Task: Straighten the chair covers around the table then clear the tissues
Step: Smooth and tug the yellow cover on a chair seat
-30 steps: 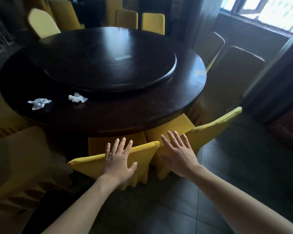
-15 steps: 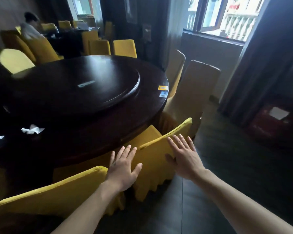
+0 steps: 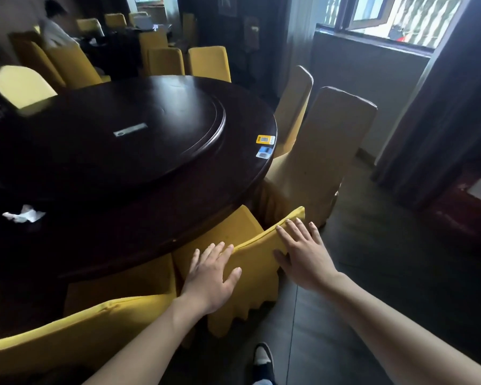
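Observation:
A yellow-covered chair (image 3: pixel 257 269) is tucked under the near right edge of the round dark table (image 3: pixel 139 218). My left hand (image 3: pixel 210 276) lies flat on the left end of its backrest, fingers spread. My right hand (image 3: pixel 303 254) rests flat against the right end of the same backrest, fingers apart. A second yellow-covered chair (image 3: pixel 75 332) stands at the lower left, under my left forearm. One crumpled white tissue (image 3: pixel 22 213) lies on the table near its left edge.
Two pale covered chairs (image 3: pixel 322 151) stand at the table's right side. More yellow chairs (image 3: pixel 208 62) ring the far side. A turntable (image 3: pixel 128 137) fills the table's middle. A person (image 3: pixel 54 26) sits at another table far left. My shoe (image 3: pixel 263 359) is on the dark floor.
My view has swung right along the table. Both hands have left the first chair's backrest and now lie on the chair to its right. One tissue has gone out of view.

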